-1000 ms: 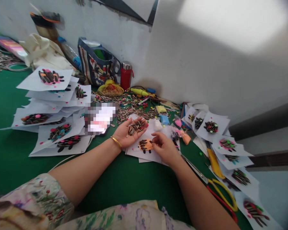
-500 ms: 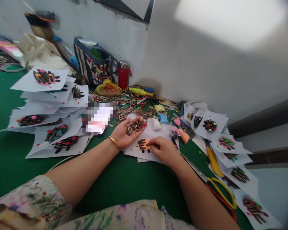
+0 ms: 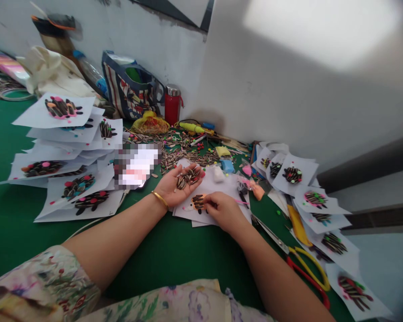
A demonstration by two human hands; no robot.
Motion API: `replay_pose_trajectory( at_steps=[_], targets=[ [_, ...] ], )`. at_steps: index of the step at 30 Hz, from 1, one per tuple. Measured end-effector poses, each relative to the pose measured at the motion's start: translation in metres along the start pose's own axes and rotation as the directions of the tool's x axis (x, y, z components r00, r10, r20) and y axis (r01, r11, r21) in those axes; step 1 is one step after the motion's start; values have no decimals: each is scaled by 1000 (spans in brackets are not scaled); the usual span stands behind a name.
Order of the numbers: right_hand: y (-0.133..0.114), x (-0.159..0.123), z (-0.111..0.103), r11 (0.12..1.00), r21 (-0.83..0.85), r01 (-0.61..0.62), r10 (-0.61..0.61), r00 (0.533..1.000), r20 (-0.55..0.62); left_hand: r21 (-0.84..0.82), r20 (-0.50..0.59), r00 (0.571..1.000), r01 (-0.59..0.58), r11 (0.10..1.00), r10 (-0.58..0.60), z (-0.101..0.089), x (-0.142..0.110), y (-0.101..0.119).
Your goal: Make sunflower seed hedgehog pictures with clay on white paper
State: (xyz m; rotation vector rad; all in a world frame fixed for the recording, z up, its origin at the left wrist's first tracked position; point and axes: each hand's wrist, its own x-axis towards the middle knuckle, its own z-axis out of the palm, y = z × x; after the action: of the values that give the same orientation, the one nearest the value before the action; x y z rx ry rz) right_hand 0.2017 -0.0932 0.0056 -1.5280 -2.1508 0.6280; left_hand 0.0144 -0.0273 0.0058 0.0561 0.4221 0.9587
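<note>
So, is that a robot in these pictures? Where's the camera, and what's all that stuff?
No robot here! Those are a person's bare hands. A camera on their head looks forward and down, so you see almost what they see.

The left hand is palm up, holding striped seeds. The right hand has its fingertips close together at an orange shape on white paper. I can't tell if they're pinching something.

On the green table lie more seeds, scissors, a blue packet and lots of seed pictures. A red bottle stands behind.
</note>
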Motion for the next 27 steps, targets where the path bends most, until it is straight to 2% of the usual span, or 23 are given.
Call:
replay_pose_trajectory(
  at_steps=[4,13,19,23,27],
  targets=[
    [1,1,3,998,-56,43,-44,999,-17,-3,-5,1000,4,1000,-4,1,0,0],
    [-3,3,5,986,-159,56,-56,998,4,8,-20,1000,2,1000,-2,2,0,-1],
    [-3,3,7,986,-154,61,-60,998,7,14,-26,1000,3,1000,-3,3,-2,-2],
    [-2,0,6,988,-118,97,-99,995,-9,21,9,1000,9,1000,-10,2,-2,-1],
    [-2,-3,0,990,-86,113,-118,991,-57,32,25,999,21,999,-22,3,-3,-1]
  ],
)
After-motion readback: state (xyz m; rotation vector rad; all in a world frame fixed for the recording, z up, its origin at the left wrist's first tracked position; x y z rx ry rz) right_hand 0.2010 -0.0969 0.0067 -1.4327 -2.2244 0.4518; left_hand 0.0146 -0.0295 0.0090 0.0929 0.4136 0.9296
